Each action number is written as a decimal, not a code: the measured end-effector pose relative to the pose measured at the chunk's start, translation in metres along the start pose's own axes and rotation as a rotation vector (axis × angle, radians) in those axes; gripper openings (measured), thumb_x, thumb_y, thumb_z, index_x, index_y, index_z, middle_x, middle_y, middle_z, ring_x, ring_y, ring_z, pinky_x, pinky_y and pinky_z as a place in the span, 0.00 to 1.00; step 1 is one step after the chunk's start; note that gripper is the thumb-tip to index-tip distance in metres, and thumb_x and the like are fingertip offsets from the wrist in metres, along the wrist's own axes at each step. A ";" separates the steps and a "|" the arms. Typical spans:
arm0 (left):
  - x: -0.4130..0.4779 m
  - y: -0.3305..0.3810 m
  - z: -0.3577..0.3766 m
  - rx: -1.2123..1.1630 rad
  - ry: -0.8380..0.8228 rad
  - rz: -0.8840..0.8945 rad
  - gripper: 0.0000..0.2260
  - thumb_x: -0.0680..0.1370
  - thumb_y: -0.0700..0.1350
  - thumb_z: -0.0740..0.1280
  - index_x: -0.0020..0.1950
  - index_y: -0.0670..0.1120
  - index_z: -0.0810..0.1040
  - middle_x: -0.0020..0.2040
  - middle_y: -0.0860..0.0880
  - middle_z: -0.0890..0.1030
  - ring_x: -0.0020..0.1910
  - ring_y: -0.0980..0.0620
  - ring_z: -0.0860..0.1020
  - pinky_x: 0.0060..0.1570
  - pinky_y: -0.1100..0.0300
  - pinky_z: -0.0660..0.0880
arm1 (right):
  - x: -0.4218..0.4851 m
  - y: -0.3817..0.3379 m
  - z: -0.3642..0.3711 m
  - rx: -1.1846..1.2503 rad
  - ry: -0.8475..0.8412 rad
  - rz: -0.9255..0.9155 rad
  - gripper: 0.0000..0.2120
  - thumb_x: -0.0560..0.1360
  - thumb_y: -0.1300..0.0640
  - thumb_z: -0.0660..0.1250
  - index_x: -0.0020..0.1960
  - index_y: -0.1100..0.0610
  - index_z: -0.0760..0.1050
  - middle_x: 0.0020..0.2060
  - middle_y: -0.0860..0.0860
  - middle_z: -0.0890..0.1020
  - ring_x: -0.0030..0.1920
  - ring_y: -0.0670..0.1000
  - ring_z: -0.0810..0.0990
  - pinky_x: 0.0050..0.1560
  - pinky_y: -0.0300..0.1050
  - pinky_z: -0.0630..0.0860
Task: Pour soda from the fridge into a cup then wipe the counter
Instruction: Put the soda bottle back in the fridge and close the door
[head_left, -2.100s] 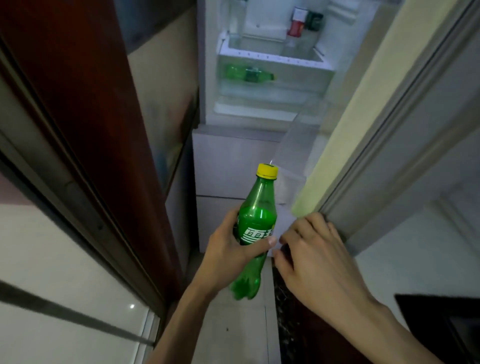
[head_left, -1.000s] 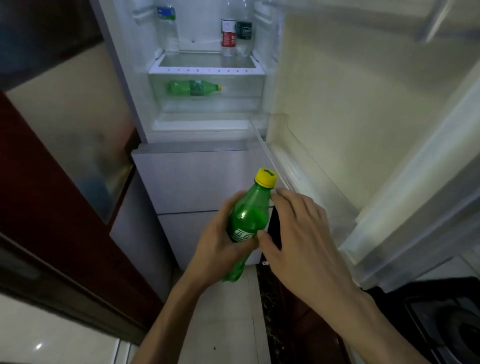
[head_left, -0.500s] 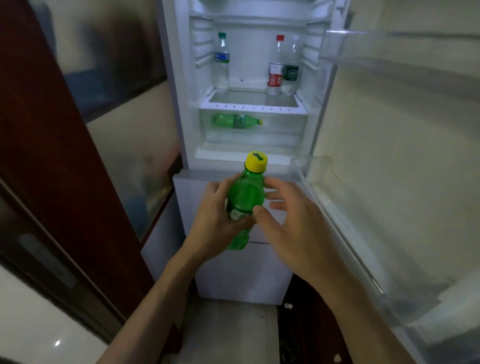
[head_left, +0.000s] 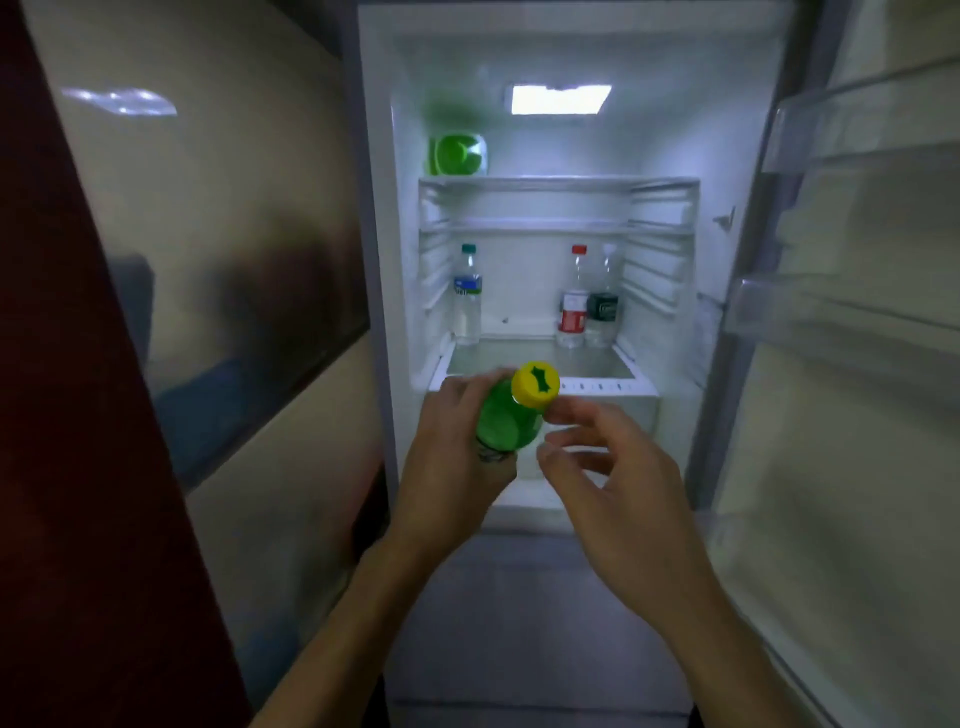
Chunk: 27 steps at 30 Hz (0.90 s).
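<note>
Soda bottle (head_left: 506, 423) label mostly hidden under left hand (head_left: 454, 462), right hand (head_left: 613, 483) blurred

Dim rm, fridge (head_left: 524, 286) lamp (head_left: 560, 98) sole light, blurry, edges warped

soda bottle (head_left: 506, 423) green, cap (head_left: 535, 383) yellow w/ green jagged mark; fridge (head_left: 670, 156) interior white; left bottle (head_left: 467, 296) clear, teal cap, blue label; right bottle (head_left: 573, 301) red cap, red-white label; top-shelf tub (head_left: 457, 154) bright green
</note>
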<state>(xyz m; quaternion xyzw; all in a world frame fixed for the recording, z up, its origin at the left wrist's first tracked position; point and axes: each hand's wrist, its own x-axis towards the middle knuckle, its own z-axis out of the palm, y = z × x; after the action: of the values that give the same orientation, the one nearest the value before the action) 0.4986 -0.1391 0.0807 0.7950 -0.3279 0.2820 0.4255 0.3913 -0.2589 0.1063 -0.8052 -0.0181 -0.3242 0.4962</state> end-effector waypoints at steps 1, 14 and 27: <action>0.014 -0.005 -0.001 0.013 0.007 0.020 0.32 0.67 0.37 0.77 0.67 0.52 0.72 0.61 0.51 0.75 0.59 0.51 0.73 0.56 0.66 0.70 | 0.011 -0.002 0.002 0.005 0.015 -0.012 0.13 0.75 0.59 0.68 0.57 0.47 0.77 0.49 0.41 0.81 0.50 0.37 0.78 0.45 0.25 0.71; 0.143 -0.025 0.003 -0.020 0.260 0.217 0.30 0.67 0.36 0.77 0.66 0.50 0.74 0.64 0.49 0.74 0.65 0.50 0.72 0.63 0.57 0.74 | 0.116 -0.010 0.022 0.161 0.102 -0.139 0.17 0.73 0.60 0.70 0.57 0.43 0.77 0.46 0.41 0.83 0.48 0.40 0.82 0.44 0.29 0.76; 0.235 -0.035 0.036 -0.122 0.347 0.239 0.26 0.70 0.52 0.67 0.66 0.43 0.75 0.66 0.43 0.73 0.67 0.47 0.70 0.66 0.71 0.65 | 0.213 0.003 0.034 0.188 0.117 -0.206 0.15 0.77 0.59 0.67 0.64 0.53 0.74 0.50 0.42 0.81 0.47 0.38 0.80 0.43 0.24 0.74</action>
<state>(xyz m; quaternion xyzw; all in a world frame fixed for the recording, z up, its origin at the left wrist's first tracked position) 0.6787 -0.2212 0.2176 0.6629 -0.3581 0.4424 0.4864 0.5776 -0.2949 0.2090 -0.7290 -0.1020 -0.4166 0.5335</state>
